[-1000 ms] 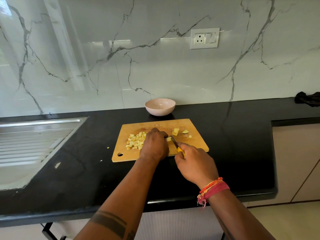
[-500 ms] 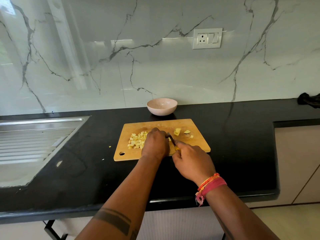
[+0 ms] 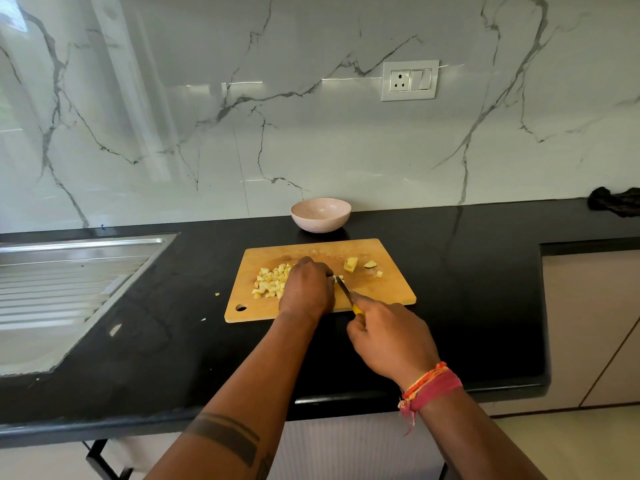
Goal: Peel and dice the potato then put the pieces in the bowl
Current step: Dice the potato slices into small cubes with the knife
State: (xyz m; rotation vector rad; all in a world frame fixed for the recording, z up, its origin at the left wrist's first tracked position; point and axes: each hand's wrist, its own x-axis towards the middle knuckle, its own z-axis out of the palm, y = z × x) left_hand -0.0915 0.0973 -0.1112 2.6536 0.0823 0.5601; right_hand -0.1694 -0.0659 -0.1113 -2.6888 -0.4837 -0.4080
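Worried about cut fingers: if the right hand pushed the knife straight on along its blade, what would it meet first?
Probably the left hand; the knife in the right hand points at its fingers, though depth is unclear.

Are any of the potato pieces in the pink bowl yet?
No, the bowl looks empty, while the diced potato lies in a pile on the cutting board.

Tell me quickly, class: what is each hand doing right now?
Left hand: fingers curled down over a potato piece on the cutting board, holding it.
Right hand: fingers gripping the knife.
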